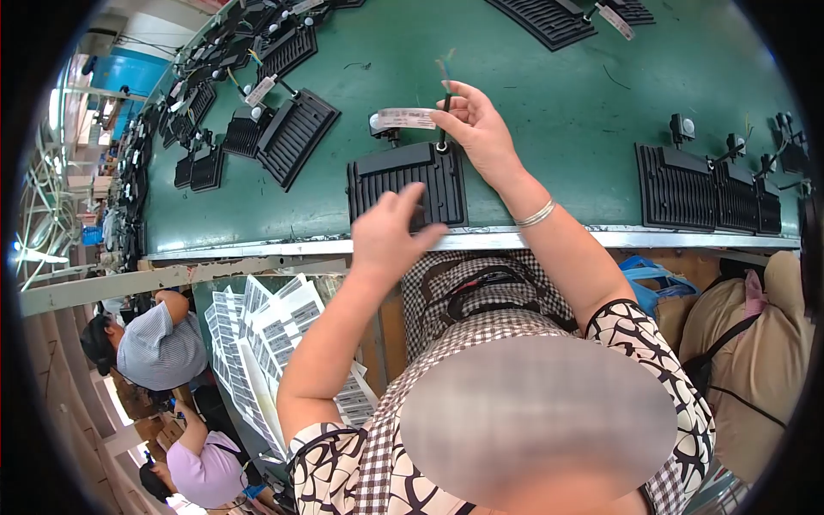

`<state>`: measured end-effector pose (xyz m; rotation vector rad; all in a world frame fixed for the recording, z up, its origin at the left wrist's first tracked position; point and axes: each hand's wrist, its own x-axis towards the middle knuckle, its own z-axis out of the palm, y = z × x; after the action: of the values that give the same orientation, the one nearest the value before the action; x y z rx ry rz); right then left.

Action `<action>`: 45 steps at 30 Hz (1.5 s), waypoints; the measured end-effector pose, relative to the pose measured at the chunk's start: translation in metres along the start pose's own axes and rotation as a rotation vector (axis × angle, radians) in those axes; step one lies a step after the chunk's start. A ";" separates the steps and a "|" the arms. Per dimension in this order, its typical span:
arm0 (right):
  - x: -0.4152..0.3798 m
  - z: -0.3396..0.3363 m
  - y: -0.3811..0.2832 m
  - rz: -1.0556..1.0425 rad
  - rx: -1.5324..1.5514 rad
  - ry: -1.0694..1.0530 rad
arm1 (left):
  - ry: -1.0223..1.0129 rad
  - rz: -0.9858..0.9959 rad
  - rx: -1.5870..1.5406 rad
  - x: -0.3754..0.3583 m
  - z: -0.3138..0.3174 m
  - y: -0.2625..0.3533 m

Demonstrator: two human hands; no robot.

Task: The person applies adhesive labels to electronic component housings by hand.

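A white paper tag (406, 118) hangs from the black cable (445, 103) at the far edge of a black ribbed housing (408, 182) lying flat on the green table (549, 129); the tag carries small dark print, too small to read. Sheets of white stickers (262, 335) with barcode-like printing lie below the table's near edge at the left; their text cannot be made out either.

The right hand (481, 130), with a silver bracelet (536, 215) at the wrist, pinches the cable between thumb and fingers, just above where it enters the housing; the cable's coloured wire ends stick out beyond the fingertips, and the tag touches the thumb side on the left. The left hand (388, 233) sits at the housing's near edge, fingers loosely curled and resting on the ribs, gripping nothing. More ribbed housings (704, 189) line the table's right and far left.
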<state>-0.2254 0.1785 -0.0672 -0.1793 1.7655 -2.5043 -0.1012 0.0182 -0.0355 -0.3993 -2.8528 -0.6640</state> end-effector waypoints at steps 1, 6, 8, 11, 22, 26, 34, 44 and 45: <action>0.000 -0.002 0.002 -0.013 0.006 0.011 | -0.048 -0.027 0.078 0.001 0.002 0.002; -0.017 -0.034 0.002 0.039 0.048 0.132 | -0.152 -0.070 0.204 0.015 0.009 -0.003; -0.029 -0.047 -0.005 0.053 0.011 0.168 | -0.154 -0.078 0.237 0.028 0.010 -0.006; -0.047 -0.070 -0.018 0.028 -0.129 0.190 | -0.077 -0.110 0.281 0.058 0.018 -0.027; -0.115 -0.207 -0.063 -0.142 -0.488 0.552 | -0.006 -0.539 0.454 0.135 -0.046 -0.214; -0.132 -0.224 -0.117 -0.255 -0.882 0.657 | 0.002 -0.637 0.293 0.126 -0.074 -0.251; -0.151 -0.390 -0.160 -0.405 -1.592 1.181 | 0.236 -0.403 0.453 0.115 -0.065 -0.268; -0.122 -0.448 -0.168 0.321 -1.690 1.216 | 0.172 -0.303 -0.342 0.023 -0.022 -0.085; -0.118 -0.440 -0.163 0.282 -1.702 1.192 | 0.123 -0.496 -0.599 0.018 -0.032 -0.076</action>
<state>-0.1675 0.6593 -0.0663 1.5116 3.2300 -0.0981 -0.1374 -0.0586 -0.0336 0.2876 -2.5857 -1.5758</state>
